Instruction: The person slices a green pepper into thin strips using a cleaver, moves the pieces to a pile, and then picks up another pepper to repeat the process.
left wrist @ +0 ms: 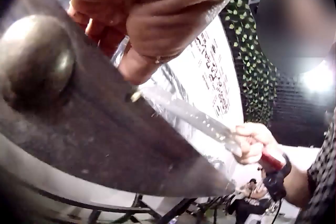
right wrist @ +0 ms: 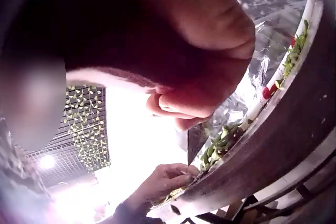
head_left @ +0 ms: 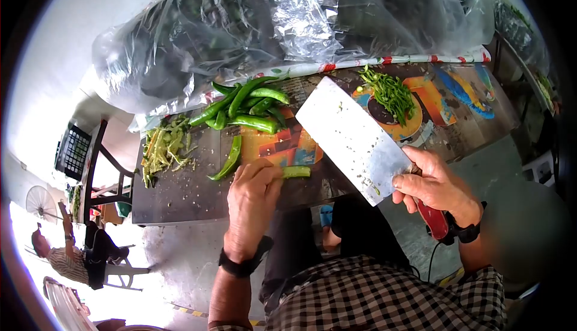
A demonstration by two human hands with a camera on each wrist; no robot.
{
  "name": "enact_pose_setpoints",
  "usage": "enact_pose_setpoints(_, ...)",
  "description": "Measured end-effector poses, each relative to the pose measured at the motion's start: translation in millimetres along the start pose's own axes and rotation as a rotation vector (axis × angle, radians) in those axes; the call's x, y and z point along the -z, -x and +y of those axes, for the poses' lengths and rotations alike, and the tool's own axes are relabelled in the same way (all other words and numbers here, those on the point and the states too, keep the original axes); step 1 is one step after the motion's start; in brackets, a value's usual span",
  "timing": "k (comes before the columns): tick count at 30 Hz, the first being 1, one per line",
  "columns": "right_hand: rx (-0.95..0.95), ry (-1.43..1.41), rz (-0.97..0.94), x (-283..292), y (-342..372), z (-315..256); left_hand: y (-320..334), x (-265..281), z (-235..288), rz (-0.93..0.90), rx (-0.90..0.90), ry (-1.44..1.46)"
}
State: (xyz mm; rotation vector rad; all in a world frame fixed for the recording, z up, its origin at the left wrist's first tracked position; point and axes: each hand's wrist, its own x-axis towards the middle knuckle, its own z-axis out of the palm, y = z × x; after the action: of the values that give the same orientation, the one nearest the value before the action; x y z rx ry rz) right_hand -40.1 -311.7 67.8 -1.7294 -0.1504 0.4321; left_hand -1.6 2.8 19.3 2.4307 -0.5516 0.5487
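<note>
In the head view my right hand (head_left: pixel 442 184) grips a cleaver by its red handle (head_left: pixel 434 220). The broad blade (head_left: pixel 354 142) is tilted and flecked with green bits, raised to the right of my left hand (head_left: pixel 254 199). That left hand rests at the table's near side, its fingers pinching a cut piece of green pepper (head_left: pixel 296 172) whose end juts out to the right. A curved green pepper (head_left: pixel 229 158) lies just beyond its fingers. The left wrist view shows the cleaver (left wrist: pixel 194 119) edge-on, with its tip end near the left fingers.
A heap of whole green peppers (head_left: pixel 246 106) lies at the back of the wooden table (head_left: pixel 180 202). Pale trimmings (head_left: pixel 165 148) are piled at left, sliced green strips (head_left: pixel 390 97) at right. Clear plastic sheeting (head_left: pixel 300 18) covers things behind. A person (head_left: pixel 75 259) sits at far left.
</note>
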Motion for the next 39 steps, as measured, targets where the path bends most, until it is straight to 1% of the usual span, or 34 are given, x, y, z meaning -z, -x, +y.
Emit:
enact_pose_setpoints(2,0.013,0.090,-0.006,6,1,-7,1,-6,2,0.018,-0.019,-0.016)
enact_pose_setpoints(5,-0.003,0.275,0.096,12,3,-16,9,-7,7,0.076,-0.042,-0.089)
enact_pose_setpoints(8,0.105,0.283,0.097,25,0,-27,17,-10,12,0.118,-0.047,-0.151)
enact_pose_setpoints(12,0.106,0.534,0.150,38,-8,-33,23,-18,10,0.146,-0.019,-0.067)
enact_pose_setpoints(13,0.213,0.591,0.159,36,-9,-35,22,-17,10,0.134,-0.023,-0.069)
enact_pose_setpoints(16,0.243,0.863,0.110,36,-9,-52,25,-18,8,0.158,-0.027,-0.031)
enact_pose_setpoints(17,0.238,0.870,0.086,36,-10,-53,26,-19,8,0.162,0.003,-0.003)
enact_pose_setpoints(19,0.226,0.884,0.038,37,-10,-55,20,-16,7,0.148,-0.014,0.016)
enact_pose_setpoints(22,0.026,0.727,-0.008,33,-10,-64,14,-11,7,0.140,0.010,-0.033)
enact_pose_setpoints(23,0.030,0.727,-0.017,33,-11,-63,13,-10,7,0.139,0.023,-0.064)
enact_pose_setpoints(26,-0.068,0.668,-0.025,29,-11,-68,17,-18,4,0.167,0.071,0.019)
enact_pose_setpoints(27,-0.117,0.647,-0.066,33,-12,-65,18,-19,3,0.155,0.069,0.013)
enact_pose_setpoints(29,-0.126,0.614,-0.046,32,-12,-59,22,-19,3,0.126,0.071,-0.001)
enact_pose_setpoints(33,-0.147,0.569,-0.062,27,-9,-55,27,-20,7,0.157,0.045,-0.075)
enact_pose_setpoints(36,-0.149,0.448,-0.086,28,1,-45,31,-21,6,0.172,0.037,-0.088)
enact_pose_setpoints(39,-0.181,0.438,-0.056,16,8,-51,31,-22,6,0.191,0.038,-0.095)
